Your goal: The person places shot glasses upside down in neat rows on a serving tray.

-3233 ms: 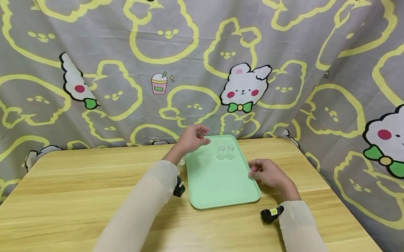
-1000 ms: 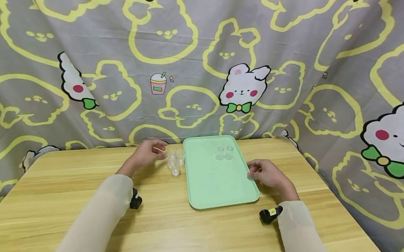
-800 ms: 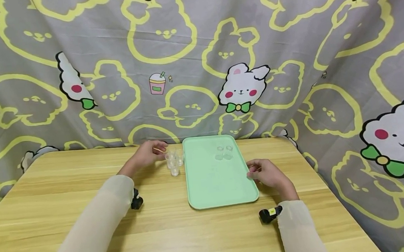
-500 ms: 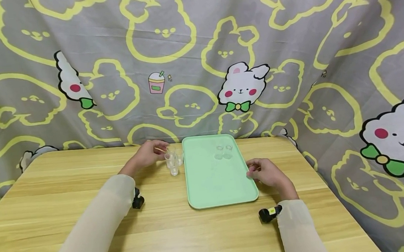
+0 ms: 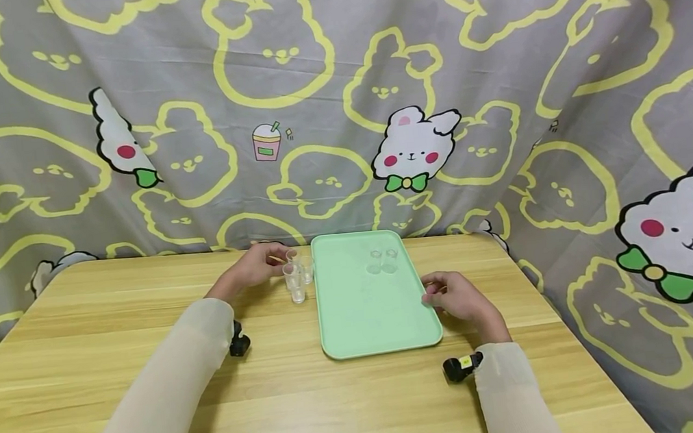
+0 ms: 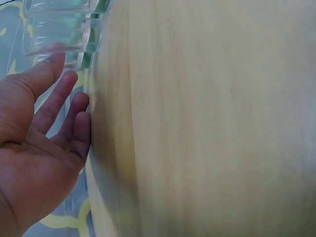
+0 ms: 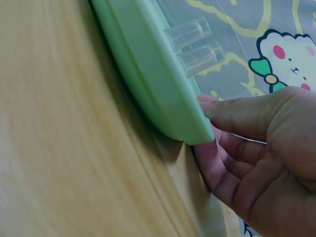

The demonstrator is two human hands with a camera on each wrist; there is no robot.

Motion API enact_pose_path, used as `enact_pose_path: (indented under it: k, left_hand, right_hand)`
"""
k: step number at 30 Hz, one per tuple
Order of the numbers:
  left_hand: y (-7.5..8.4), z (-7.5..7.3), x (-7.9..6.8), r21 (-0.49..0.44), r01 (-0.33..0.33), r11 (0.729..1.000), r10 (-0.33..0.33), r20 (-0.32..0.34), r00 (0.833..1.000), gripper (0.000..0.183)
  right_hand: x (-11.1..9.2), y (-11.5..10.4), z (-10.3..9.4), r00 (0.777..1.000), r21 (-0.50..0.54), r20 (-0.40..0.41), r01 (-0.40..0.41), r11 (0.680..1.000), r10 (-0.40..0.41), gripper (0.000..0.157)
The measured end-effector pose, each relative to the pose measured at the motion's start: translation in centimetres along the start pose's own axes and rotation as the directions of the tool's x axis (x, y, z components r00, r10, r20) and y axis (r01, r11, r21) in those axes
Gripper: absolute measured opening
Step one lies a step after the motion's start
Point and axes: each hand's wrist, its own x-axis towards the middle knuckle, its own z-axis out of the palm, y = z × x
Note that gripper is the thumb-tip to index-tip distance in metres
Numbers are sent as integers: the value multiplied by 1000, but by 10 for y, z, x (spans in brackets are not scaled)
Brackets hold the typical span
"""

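In the head view my left hand (image 5: 258, 264) is at the left of a cluster of small clear shot glasses (image 5: 296, 290). From the left wrist view, the thumb tip overlaps one shot glass (image 6: 59, 34), while the other fingers are loosely bent below it; contact is unclear. My right hand (image 5: 457, 296) pinches the right rim of a pale green tray (image 5: 374, 324), thumb on top and fingers underneath, which the right wrist view shows closely. Two more shot glasses (image 7: 197, 58) stand side by side toward the back right of that tray.
A light wooden table (image 5: 314, 412) bears everything. A grey curtain (image 5: 185, 72) with yellow and white cartoon figures hangs behind and to the right. Black wrist cameras sit below both hands. The glass cluster stands close to the tray's left edge.
My left hand has drawn back from over the tray to the left side of the glass cluster, then edged slightly nearer the glasses. The right hand has stayed at the tray rim.
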Motion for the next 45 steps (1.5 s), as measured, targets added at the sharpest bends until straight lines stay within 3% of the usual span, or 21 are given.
enact_pose_path:
  k: [6,13,21,45]
  left_hand:
    - [-1,0,-1,-28,21,999,-21,-5,1000,30]
    - [-1,0,-2,-77,127,989,-129,-30,991,28]
    - [4,-7,-4,-186,156,970,-169,-56,984,34]
    - [21,-26,1,-284,5,959,-67,-208,976,45]
  right_hand:
    - [0,0,0,1000,8,7,14,1000,-14,37]
    - [2,3,0,999,11,12,33,999,-33,37]
    - [1,1,0,1000,12,5,14,1000,-14,37]
    - [1,2,1,1000,-12,-4,13,1000,-13,37]
